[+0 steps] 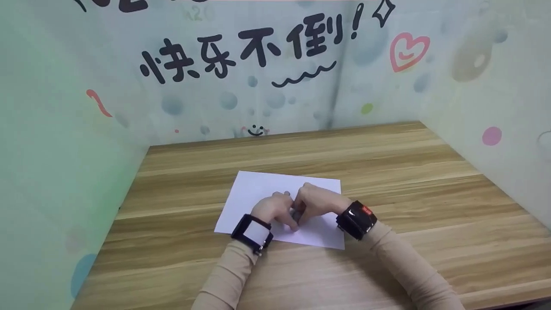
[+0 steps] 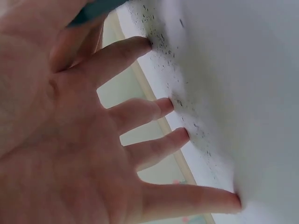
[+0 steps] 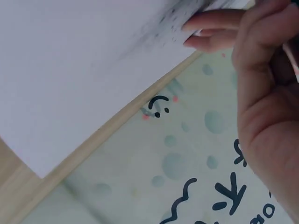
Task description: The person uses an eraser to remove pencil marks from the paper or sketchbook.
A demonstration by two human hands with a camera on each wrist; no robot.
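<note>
A white sheet of paper (image 1: pixel 258 189) lies on the wooden table (image 1: pixel 409 172). My left hand (image 1: pixel 275 210) rests on its middle; in the left wrist view its fingers (image 2: pixel 154 107) are straight and spread, their tips pressing the paper (image 2: pixel 243 84), which is dotted with dark specks. My right hand (image 1: pixel 316 200) is right beside it, touching it, with fingers curled round a small dark teal-grey object (image 1: pixel 297 214) that is mostly hidden. The same object shows at the top edge (image 2: pixel 93 10) of the left wrist view. In the right wrist view the right hand (image 3: pixel 266 98) has fingertips (image 3: pixel 210 21) against the paper (image 3: pixel 70 60).
Pale decorated walls close the table in at the left (image 1: pixel 64 150), back (image 1: pixel 258 86) and right (image 1: pixel 495 129). Bare wood lies on both sides of the paper and in front of it. Black wrist bands with cameras (image 1: pixel 356 219) sit on both beige sleeves.
</note>
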